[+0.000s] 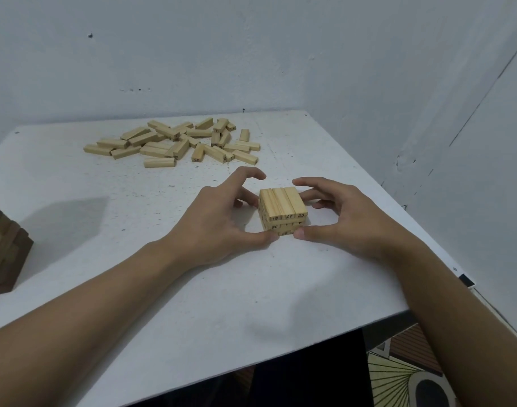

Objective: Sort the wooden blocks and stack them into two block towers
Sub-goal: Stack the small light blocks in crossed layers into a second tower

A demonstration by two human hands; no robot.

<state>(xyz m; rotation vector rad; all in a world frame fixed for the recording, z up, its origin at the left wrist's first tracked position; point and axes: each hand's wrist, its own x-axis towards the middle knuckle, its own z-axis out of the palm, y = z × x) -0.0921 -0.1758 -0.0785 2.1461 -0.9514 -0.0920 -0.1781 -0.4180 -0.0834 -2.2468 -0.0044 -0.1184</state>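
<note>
Squaring a first tower (282,211) about three layers high, the left hand (222,221) and right hand (348,218) curl their fingers (307,183) round it on the desk (134,259), while most blocks (175,142) lie loose beyond the fingers, a second tower apparently not yet begun.

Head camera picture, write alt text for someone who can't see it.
A left hand and a right hand hold a short tower of wooden blocks on a white table. A pile of blocks lies behind it, near the wall.
</note>
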